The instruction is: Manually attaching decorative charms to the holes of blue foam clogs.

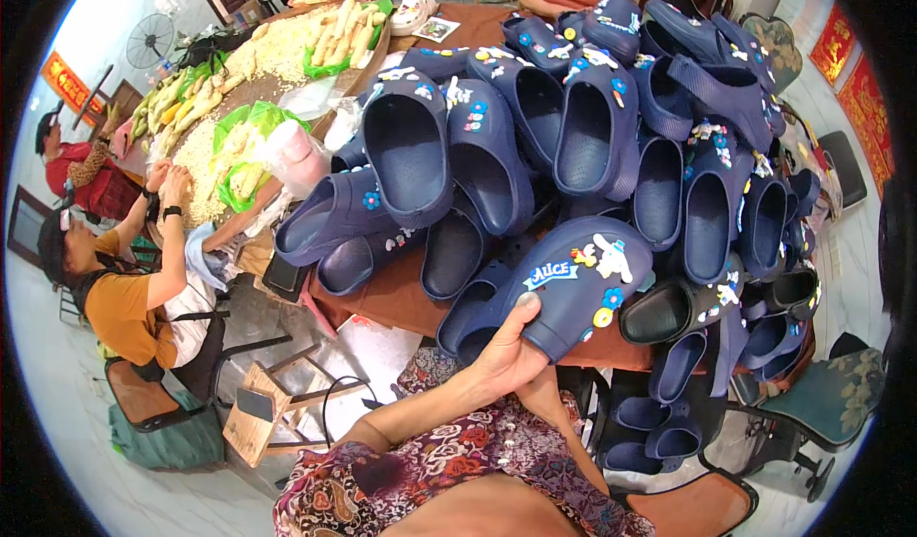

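Note:
My left hand (506, 357) is closed on the heel end of a navy blue clog (573, 293), thumb on top. Colourful charms dot the clog's upper: a white figure, a blue flower, a yellow round piece and a lettered ribbon. Just below the clog is my right hand (543, 396), its fingers hidden, so I cannot see whether it grips anything. Beyond both hands, a large heap of navy clogs (411, 155) covers the brown table (387, 298), many with similar charms. A black clog (657, 310) lies right of the held one.
More clogs (659, 437) rest on a seat below the table's right side. A wooden stool (258, 408) stands at left, a green chair (826, 398) at right. Farther left, a person in orange (134, 298) handles corn at a round table heaped with kernels (272, 54). Other people sit beyond.

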Available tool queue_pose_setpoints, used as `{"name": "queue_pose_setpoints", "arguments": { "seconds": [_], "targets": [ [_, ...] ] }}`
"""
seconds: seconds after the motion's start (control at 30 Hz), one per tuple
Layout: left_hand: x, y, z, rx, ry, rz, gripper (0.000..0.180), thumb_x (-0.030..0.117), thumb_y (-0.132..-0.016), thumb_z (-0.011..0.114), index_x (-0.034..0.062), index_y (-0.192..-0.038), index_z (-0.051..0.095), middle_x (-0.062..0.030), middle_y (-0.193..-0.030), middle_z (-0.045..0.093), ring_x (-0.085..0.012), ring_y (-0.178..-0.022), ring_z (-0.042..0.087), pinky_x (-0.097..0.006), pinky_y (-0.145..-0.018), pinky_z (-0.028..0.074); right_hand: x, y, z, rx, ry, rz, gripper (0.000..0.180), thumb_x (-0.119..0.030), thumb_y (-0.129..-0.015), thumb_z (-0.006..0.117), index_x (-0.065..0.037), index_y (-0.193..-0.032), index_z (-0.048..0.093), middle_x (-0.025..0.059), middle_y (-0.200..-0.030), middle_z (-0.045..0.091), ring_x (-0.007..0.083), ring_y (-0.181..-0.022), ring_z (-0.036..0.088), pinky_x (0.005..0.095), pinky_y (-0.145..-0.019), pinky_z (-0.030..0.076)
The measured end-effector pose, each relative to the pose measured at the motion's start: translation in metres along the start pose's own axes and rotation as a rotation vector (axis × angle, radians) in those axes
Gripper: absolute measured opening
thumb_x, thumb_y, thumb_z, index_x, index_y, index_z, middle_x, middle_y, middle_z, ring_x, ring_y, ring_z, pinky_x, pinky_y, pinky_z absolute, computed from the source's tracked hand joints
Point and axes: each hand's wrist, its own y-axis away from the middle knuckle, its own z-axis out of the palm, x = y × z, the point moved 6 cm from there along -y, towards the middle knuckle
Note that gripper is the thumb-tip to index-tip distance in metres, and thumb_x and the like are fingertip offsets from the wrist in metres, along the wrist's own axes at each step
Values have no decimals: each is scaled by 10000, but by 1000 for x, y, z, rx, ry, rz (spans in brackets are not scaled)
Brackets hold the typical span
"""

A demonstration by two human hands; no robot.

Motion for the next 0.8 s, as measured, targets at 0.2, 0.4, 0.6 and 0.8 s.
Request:
{"name": "queue_pose_setpoints", "arguments": {
  "seconds": [0.2,0.4,0.6,0.8],
  "targets": [
    [16,2,16,-68,101,115,503,264,-913,630,81,-1341,441,-134,-1395,469,-268,-1299,444,-464,-1138,309,-20,-15,-16,99,-2,-105,722,-159,-785,741,13,-1379,368,181,-1261,563,253,-1175,544,369,-984,422],
    [27,28,33,-197,-109,64,606,234,-924,606,45,-1428,327,-102,-1448,413,-230,-1344,394,-401,-1159,274,-75,-54,-41,109,120,-350,610,-168,-803,709,27,-1304,421,171,-1107,653,274,-986,663,359,-804,527],
    [42,30,50,-333,-63,193,626,343,-962,523,7,-1439,295,-114,-1472,371,-222,-1378,331,-397,-1173,201,-75,-81,-41,157,235,-425,514,-158,-831,650,41,-1262,450,208,-1072,663,315,-959,679,379,-783,533],
    [54,36,46,-291,-1019,583,509,146,-927,526,-17,-1385,375,-109,-1392,436,-214,-1307,374,-364,-1110,252,-81,-96,-35,193,123,-430,399,-123,-890,609,29,-1238,487,140,-1056,631,241,-962,603,351,-846,466]
  ]
}}
